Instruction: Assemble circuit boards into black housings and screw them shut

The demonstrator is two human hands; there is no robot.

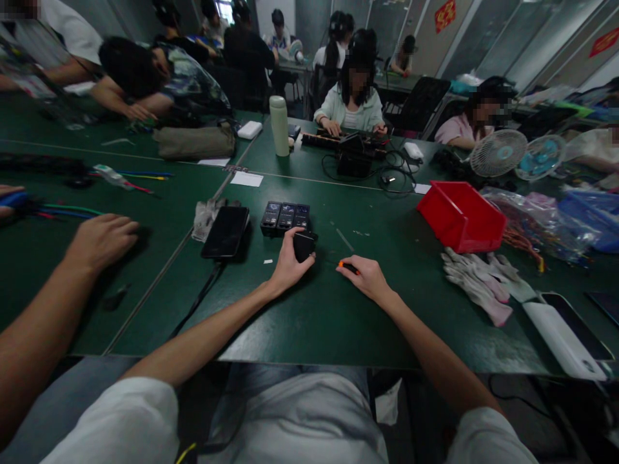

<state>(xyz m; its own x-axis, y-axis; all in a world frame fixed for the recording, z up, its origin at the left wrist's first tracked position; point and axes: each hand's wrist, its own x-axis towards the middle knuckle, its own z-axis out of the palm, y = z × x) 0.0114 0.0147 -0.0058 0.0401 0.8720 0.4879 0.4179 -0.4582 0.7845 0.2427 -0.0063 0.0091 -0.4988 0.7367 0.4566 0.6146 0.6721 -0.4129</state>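
My left hand (289, 265) is closed around a small black box-shaped part (304, 246), gripping it by its sides just above the table. Right behind it stands a row of black modules with printed labels (285, 218). To the right, my right hand (365, 276) pinches a small orange-and-black tool (349, 266), whose orange end points left toward the black part. The two do not touch. What kind of tool it is stays partly hidden by my fingers.
A phone (225, 232) on a cable rests by a crumpled glove (206, 218) at left. On the right are a red bin (461, 216), work gloves (476, 283) and a white case (556, 335). A co-worker's hand (101, 241) lies on the left; a bottle (279, 125) stands ahead.
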